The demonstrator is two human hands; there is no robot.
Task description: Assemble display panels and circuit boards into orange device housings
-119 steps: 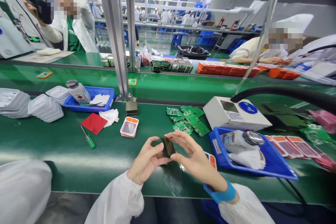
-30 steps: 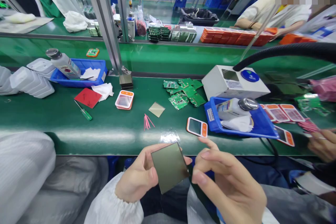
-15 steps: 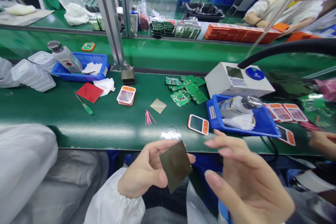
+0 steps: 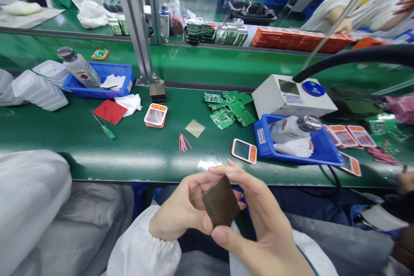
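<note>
A dark brownish square panel [image 4: 221, 202], smooth and shiny, is tilted in front of me above the bench's front edge. My left hand [image 4: 181, 207] grips its left side, thumb on the near face and fingers behind. Around its right side curls my right hand [image 4: 258, 220], thumb at the bottom corner and fingertips by the top corner. On the bench beyond lie a clear crinkled film [image 4: 208, 162], a pale square sheet [image 4: 195, 128] and several pink strips [image 4: 183, 142]. An orange-and-white device with a dark screen [image 4: 244, 151] rests to their right.
Green circuit boards [image 4: 229, 110] lie by a white box [image 4: 291, 95]. Blue trays with bottles stand at right [image 4: 300, 157] and left [image 4: 97, 92]. A screwdriver [image 4: 106, 131], red sheet [image 4: 110, 112] and stacked dark squares [image 4: 157, 93] lie leftward. A metal post [image 4: 134, 21] rises behind.
My right hand has come left from beside the panel and now touches it, fingers curled around its right side. The panel has shifted slightly right in my left hand.
</note>
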